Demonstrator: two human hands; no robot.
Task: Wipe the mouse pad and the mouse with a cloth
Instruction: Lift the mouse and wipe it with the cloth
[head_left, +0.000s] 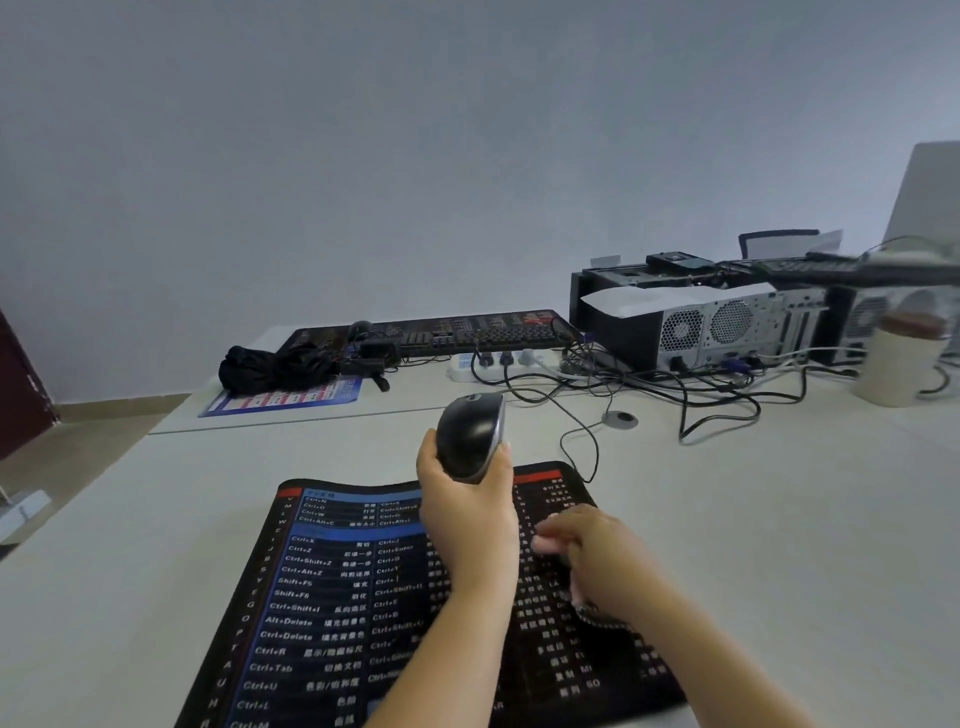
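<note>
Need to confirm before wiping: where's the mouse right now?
In the head view, centre frame, the mouse is lifted off the desk in the left hand, above the mouse pad's far edge.

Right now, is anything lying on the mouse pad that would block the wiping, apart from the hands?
Nothing visible does. The left hand holds the mouse lifted off the mouse pad; the blurred right hand is over its right half. No cloth is clearly visible.
</note>
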